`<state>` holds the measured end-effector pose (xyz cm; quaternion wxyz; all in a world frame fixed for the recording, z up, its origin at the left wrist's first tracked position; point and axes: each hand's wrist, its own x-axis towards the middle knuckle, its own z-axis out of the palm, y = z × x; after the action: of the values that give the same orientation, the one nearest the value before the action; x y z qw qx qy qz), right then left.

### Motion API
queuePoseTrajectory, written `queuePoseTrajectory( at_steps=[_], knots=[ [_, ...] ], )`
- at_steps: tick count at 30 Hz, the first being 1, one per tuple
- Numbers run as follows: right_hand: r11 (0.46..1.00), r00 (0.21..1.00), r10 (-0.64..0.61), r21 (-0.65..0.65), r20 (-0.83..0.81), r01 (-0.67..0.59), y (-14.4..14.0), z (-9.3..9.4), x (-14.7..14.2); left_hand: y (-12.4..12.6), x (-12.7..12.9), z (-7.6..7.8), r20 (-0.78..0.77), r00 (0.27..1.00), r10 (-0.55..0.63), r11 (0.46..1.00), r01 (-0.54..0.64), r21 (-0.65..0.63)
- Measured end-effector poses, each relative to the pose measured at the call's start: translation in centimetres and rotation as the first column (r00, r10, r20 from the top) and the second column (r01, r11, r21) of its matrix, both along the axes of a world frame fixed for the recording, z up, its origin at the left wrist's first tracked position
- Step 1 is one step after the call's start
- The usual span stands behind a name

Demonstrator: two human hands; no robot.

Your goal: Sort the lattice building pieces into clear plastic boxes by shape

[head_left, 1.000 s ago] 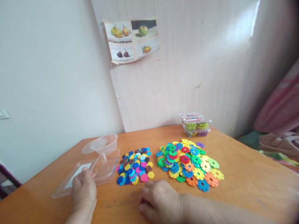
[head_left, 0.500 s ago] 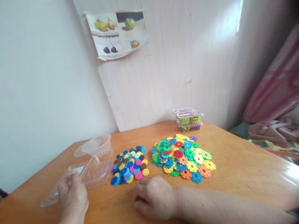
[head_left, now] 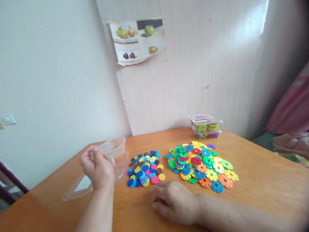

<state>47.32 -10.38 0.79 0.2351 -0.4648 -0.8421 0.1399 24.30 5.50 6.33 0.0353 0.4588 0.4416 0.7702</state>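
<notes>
Fingers of the left hand [head_left: 98,166] are curled loosely inward above the clear plastic boxes; whether anything is pinched between them cannot be told. A second ago this hand was pressed flat on the clear lid [head_left: 78,188]; it has since been lifted off and carried toward twelve o'clock, so the lid is now left free on the table.

The wooden table [head_left: 260,180] is the largest surface, with bare room at three o'clock and its near edge partly cut off by the frame. The large-disc pile [head_left: 201,166] lies at two o'clock of the right hand [head_left: 175,201], the small-disc pile [head_left: 145,167] at eleven o'clock, well apart from each other. The clear tub [head_left: 116,146] sits just beside the left hand. The right hand is rested on the table, fingers folded under, nothing seen held. Lidded boxes [head_left: 205,125] stand at the far edge.
</notes>
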Motion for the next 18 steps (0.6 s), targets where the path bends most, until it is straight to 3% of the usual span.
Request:
queuePoseTrajectory(
  at_steps=[2, 5, 8, 11, 14, 18],
  knots=[
    [1.0, 1.0, 0.006, 0.028, -0.008, -0.006, 0.0, 0.0, 0.2, -0.6, 0.7, -0.3, -0.051, 0.998, 0.027, 1.0, -0.027, 0.014],
    [0.984, 0.999, -0.027, 0.177, 0.035, 0.021, 0.5, 0.4, 0.9, -1.2, 0.2, -0.9, -0.207, 0.977, 0.056, 0.998, -0.05, 0.033],
    [0.934, 0.974, -0.201, 0.321, 0.101, 0.159, 1.7, 1.4, 1.8, -1.2, -0.8, -1.2, -0.262, 0.961, 0.091, 0.995, -0.101, -0.024],
    [0.897, 0.915, -0.342, 0.363, 0.213, 0.251, 3.4, 1.9, 2.8, -0.9, -1.2, -1.2, -0.31, 0.948, 0.078, 0.987, -0.117, -0.109],
    [0.898, 0.863, -0.37, 0.371, 0.344, 0.237, 4.9, 1.2, 3.7, -0.9, -1.0, -1.0, -0.456, 0.89, -0.011, 0.966, -0.107, -0.234],
    [0.893, 0.81, -0.407, 0.37, 0.422, 0.256, 6.0, -0.4, 4.8, -1.3, -0.6, -1.2, -0.635, 0.738, -0.23, 0.896, -0.094, -0.435]
  ],
)
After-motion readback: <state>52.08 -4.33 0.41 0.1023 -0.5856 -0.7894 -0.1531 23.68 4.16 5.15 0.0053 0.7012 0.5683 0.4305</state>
